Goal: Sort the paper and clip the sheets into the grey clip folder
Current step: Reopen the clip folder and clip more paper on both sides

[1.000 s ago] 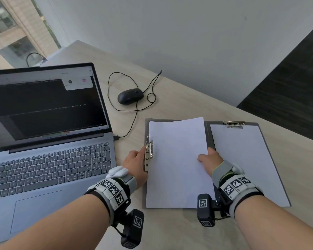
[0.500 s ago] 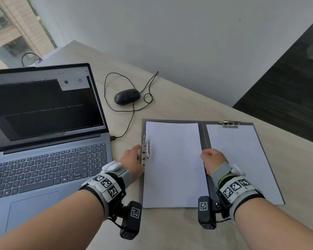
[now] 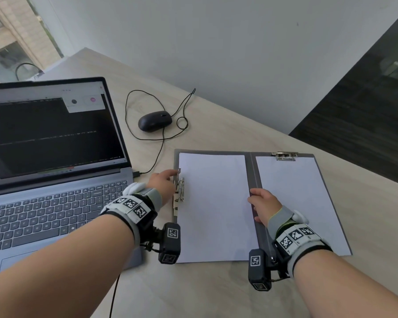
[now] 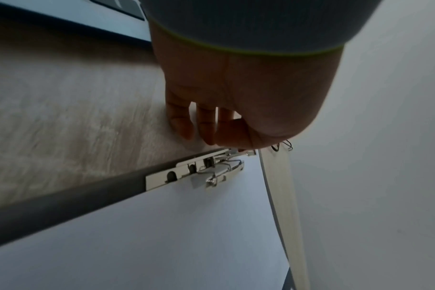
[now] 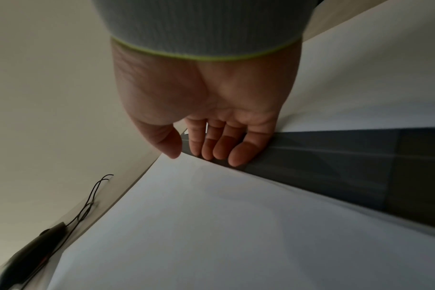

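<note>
Fingertips of the left hand are pressed on the side clip, seemingly for opening; whether they grip cannot be told. Beyond them, the sheet is steadied on the grey clip folder by the right hand, fingers relaxed.

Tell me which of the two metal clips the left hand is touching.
The side clip on the folder's left edge, beside the left sheet; the left hand touches its far end. The top clip above the right sheet is untouched.
</note>
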Demonstrator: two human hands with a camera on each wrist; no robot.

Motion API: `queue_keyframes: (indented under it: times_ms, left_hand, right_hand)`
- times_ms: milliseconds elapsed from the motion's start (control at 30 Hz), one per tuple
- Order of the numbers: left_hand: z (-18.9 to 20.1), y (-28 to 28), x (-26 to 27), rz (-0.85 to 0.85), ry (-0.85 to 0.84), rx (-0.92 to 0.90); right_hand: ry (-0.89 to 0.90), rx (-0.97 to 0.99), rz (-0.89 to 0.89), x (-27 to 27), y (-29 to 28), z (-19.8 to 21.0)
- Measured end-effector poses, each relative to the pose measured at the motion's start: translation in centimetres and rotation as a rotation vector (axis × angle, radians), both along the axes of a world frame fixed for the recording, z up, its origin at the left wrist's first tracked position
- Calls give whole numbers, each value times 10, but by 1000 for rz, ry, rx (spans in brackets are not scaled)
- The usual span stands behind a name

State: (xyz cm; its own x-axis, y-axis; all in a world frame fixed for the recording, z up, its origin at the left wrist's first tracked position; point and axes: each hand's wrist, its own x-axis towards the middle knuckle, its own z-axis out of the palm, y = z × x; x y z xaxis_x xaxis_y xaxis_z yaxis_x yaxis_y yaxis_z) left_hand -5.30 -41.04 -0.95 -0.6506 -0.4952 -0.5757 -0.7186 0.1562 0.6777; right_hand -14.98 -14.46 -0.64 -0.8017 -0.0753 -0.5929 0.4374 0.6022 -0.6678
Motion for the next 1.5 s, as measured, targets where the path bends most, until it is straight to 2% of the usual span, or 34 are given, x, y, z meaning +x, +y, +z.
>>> queue_keyframes:
  times_ms: [133,233,433,600,800,967,1233,1500]
  left_hand:
    - [15,0,13,214,38,270]
    - [13,2,28,249,33,319]
    - [-2,13,48,121,103,139]
    - [-7,18,53,72,82,48]
    - [-10,21,53,-105,8,-194]
    - [-12,19,50,-176,-36,-271]
    - [-17,24,48,-200,-54,-332]
    - [-14,40,52,-125,-65,-375]
  right_hand:
    - [-19,-16,18,-2,3,-1]
    - [-40,-28,11,-4,3,-1]
    - [-54,-22,19,-4,0,0]
    - [-39,-2,49,-2,-1,3]
    - [-19,3,58,-1,-3,4]
    - [-22,-1,62,-2,-3,3]
    - [-30,-5,70,-2,-1,2]
    - [-17,-66,137,8,3,7]
